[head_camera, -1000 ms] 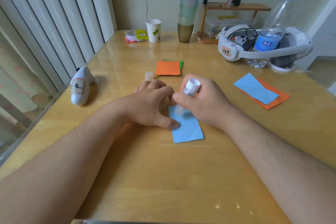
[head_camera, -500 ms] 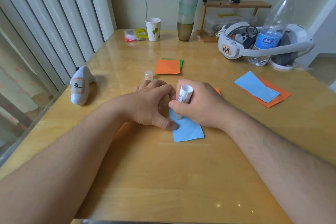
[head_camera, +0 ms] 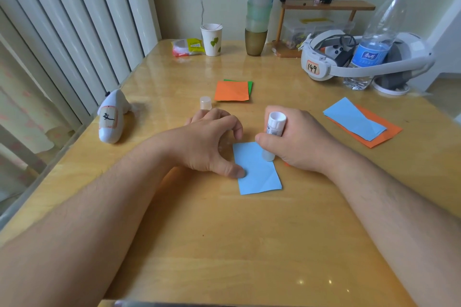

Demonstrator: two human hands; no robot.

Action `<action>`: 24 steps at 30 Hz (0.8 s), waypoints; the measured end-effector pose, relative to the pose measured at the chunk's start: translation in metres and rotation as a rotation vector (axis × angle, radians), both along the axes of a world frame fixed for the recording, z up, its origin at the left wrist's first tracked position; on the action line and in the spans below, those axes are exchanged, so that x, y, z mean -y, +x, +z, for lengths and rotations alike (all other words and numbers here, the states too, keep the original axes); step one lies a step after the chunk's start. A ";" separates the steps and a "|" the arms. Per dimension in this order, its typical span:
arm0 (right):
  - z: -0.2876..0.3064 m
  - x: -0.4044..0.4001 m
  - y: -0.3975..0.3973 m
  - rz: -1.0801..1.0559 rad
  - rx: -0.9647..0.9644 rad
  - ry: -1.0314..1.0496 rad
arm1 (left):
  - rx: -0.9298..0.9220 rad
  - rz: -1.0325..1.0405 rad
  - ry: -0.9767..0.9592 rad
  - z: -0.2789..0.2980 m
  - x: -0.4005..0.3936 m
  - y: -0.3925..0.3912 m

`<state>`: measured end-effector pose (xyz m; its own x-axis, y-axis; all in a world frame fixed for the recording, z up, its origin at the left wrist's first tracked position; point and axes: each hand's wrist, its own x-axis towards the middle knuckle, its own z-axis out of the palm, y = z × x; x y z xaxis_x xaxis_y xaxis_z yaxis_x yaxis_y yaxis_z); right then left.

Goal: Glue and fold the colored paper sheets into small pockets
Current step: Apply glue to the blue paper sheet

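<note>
1. While the gluing is going on, the wooden table (head_camera: 249, 244) is carrying everything, and each place below is being given relative to the blue sheet (head_camera: 259, 172) lying flat at its middle.
2. Judging by the layout, the task is sitting somewhere midway: two folded pieces, an orange pocket (head_camera: 232, 91) over a green one (head_camera: 250, 87), are lying well beyond the blue sheet and looking finished, while a stack of two flat sheets, blue sheet on orange sheet (head_camera: 354, 119), is waiting far to its right.
3. An orange scrap is peeking out just right of the blue sheet, under the right wrist; what it is I cannot tell.
4. The left hand (head_camera: 209, 142) is pressing its thumb on the blue sheet's left edge, the other fingers loosely curled and holding nothing.
5. The right hand (head_camera: 296, 139) is gripping one glue stick (head_camera: 273, 132), fingers wrapped round it, tip down on the blue sheet's far half.
6. One glue cap (head_camera: 205, 102) is standing beyond the blue sheet, past the left hand's fingers.
7. Folding this sheet is not yet begun, by my reading.
</note>
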<state>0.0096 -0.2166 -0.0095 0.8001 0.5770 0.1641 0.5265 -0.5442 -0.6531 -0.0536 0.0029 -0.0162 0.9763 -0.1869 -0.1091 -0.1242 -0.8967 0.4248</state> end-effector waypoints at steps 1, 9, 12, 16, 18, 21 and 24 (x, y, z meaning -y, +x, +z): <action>0.000 0.001 0.001 -0.009 -0.029 0.024 | -0.001 -0.001 0.003 0.000 0.000 0.000; 0.000 -0.006 -0.002 -0.010 -0.070 0.259 | -0.006 -0.004 0.045 0.000 0.002 0.000; -0.002 -0.013 -0.009 0.042 -0.060 0.226 | -0.005 0.003 0.075 -0.001 0.002 -0.001; -0.006 -0.019 -0.014 0.098 -0.028 0.158 | 0.003 0.012 0.061 -0.001 0.003 -0.001; -0.007 -0.022 -0.016 0.116 -0.034 0.144 | 0.018 0.004 0.072 -0.001 0.003 -0.001; -0.008 -0.024 -0.016 0.140 -0.064 0.127 | 0.019 0.009 0.072 -0.001 0.004 0.000; -0.004 -0.025 -0.017 0.135 -0.048 0.096 | 0.013 0.010 0.075 0.000 0.004 -0.001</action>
